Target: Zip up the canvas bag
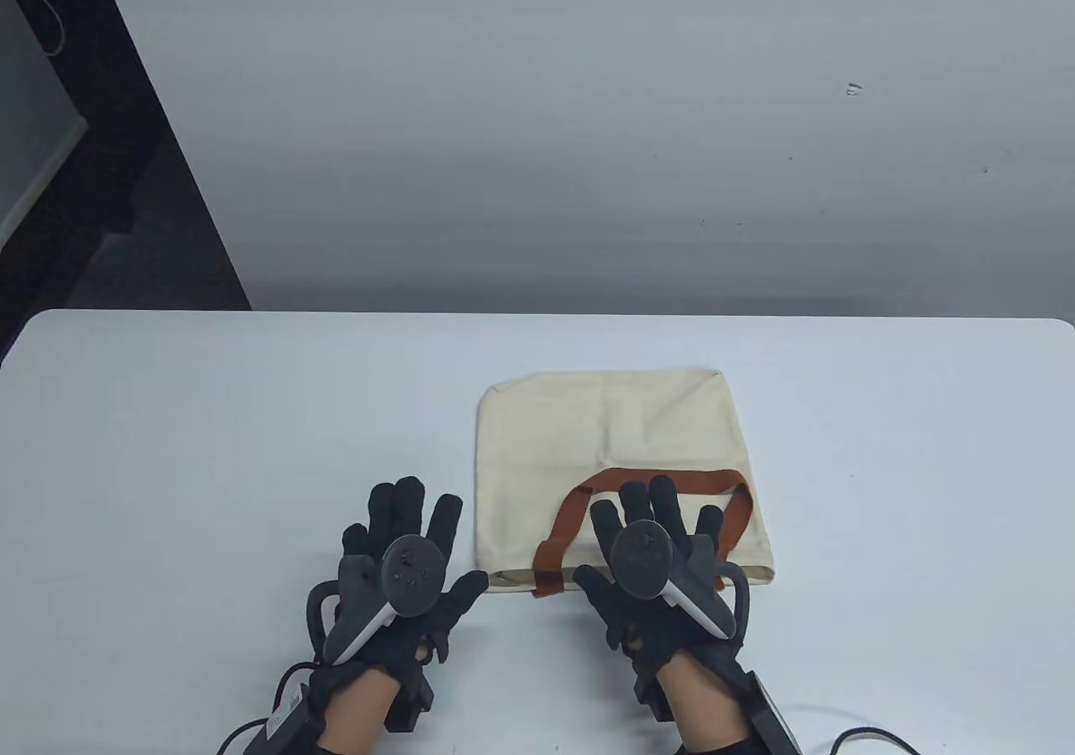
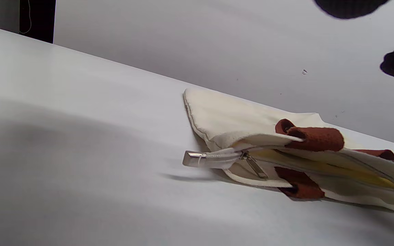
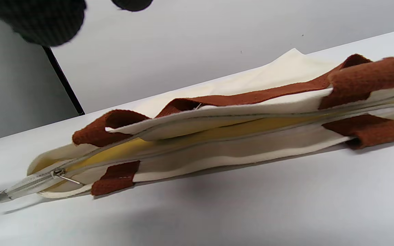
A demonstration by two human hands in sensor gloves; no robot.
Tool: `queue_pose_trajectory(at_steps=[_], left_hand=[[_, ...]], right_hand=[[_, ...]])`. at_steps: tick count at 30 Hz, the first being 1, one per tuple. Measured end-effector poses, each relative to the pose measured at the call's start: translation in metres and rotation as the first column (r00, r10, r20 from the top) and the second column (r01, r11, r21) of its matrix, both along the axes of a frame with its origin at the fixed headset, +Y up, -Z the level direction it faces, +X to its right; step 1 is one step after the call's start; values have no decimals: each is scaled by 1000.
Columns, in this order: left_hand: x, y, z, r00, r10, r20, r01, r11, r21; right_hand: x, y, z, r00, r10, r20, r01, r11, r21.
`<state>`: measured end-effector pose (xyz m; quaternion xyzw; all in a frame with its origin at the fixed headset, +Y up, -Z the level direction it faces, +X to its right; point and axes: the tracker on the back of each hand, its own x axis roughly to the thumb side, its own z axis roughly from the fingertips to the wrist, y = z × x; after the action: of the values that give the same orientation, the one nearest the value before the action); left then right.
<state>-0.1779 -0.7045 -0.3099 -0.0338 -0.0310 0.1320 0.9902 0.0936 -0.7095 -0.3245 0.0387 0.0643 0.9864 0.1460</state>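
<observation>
1 canvas bag, cream, lies flat at lower centre of the table view on the white table, its mouth turned to the bottom edge of the frame, toward the person; judged so placed to bring the zipper within reach of both hands.

2 rust-brown handles, folded back over the upper panel, leaving the mouth uncovered.

1 zipper slider, with pull tab hanging, sits at the left end of the mouth in both wrist views, beside a metal-capped zipper tail that juts past the bag's corner. The mouth gapes along nearly its whole length, yellow lining showing; zipping is judged not yet begun.

1 left hand, lower left of centre in the table view, fingers spread and grasping nothing, hovers just left of the bag's near corner, the end where the slider sits.

1 right hand, fingers likewise splayed and empty, over the handles and near edge; contact with the cloth cannot be told.
</observation>
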Motion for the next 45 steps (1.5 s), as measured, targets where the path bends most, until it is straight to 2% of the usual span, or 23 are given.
queue_pose_trajectory(at_steps=[12,23,27,36,40,45], left_hand=[[-4,2,-2,999,50,-4,-50,999,14],[-6,2,-2,997,72,0,-72,997,34],[-3,-9,-6,999,53,-8,-53,998,-18],[12,-52,-25,990,-144,1,141,967,-212],[21,-60,-28,969,-248,6,246,955,-163],[28,-66,-29,967,-255,24,256,958,-133]], right_hand=[[5,1,-4,997,-81,1,81,997,-4],[7,1,1,992,-124,-30,125,992,18],[7,1,2,990,-135,-41,136,990,26],[3,0,2,989,-135,-61,136,991,16],[3,-1,3,988,-138,-63,139,990,9],[2,-1,3,988,-137,-72,137,991,2]])
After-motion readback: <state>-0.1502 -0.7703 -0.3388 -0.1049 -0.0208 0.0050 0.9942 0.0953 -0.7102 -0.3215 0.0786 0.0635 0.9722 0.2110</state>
